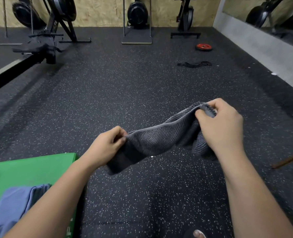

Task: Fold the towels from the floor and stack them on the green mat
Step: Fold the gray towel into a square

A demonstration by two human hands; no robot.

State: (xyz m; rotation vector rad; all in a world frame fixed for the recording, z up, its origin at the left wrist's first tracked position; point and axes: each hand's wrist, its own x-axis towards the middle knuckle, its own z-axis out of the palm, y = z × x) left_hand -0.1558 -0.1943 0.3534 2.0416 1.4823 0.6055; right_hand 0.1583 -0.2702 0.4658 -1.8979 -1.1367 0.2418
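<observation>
Both hands pinch a grey ribbed towel (161, 136) above the floor (142, 86): left hand (106, 145) lower, right hand (223, 122) higher; green mat (22, 170) lies left.

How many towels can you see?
2: a grey towel held by the left hand and right hand; a blue towel on the green mat, lower left. The arm may hide more.

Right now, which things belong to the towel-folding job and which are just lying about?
Job: grey towel, pinched by left hand and right hand; green mat; blue cloth over it, perhaps a towel.
Lying about: red weight plate; black bands; rowing machine; brown stick.
</observation>
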